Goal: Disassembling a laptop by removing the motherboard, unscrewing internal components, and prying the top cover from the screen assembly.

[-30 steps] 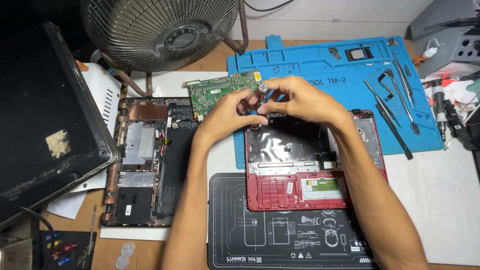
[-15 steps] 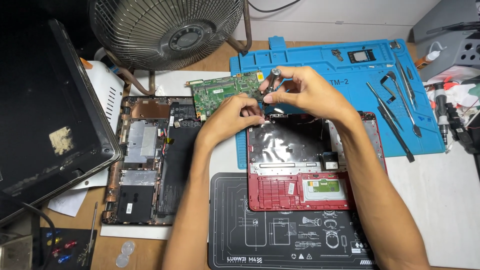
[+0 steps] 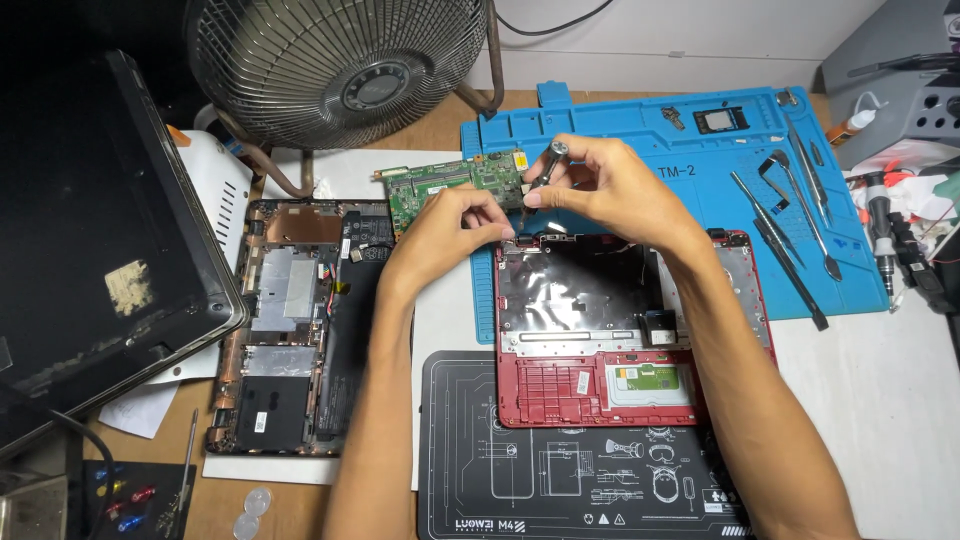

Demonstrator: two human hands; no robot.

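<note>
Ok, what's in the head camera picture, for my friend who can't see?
Two hands work at the top edge of a red laptop shell: the right hand holds a small screwdriver, the left hand steadies beside it. A green circuit board and fan sit behind.

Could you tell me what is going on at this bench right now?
A person is working on a taken-apart laptop. The right hand holds a small screwdriver upright at the top edge of the red laptop shell, and the left hand steadies things beside it. A green circuit board lies just behind the hands. Another opened chassis sits to the left, and tweezers rest on the blue mat.
</note>
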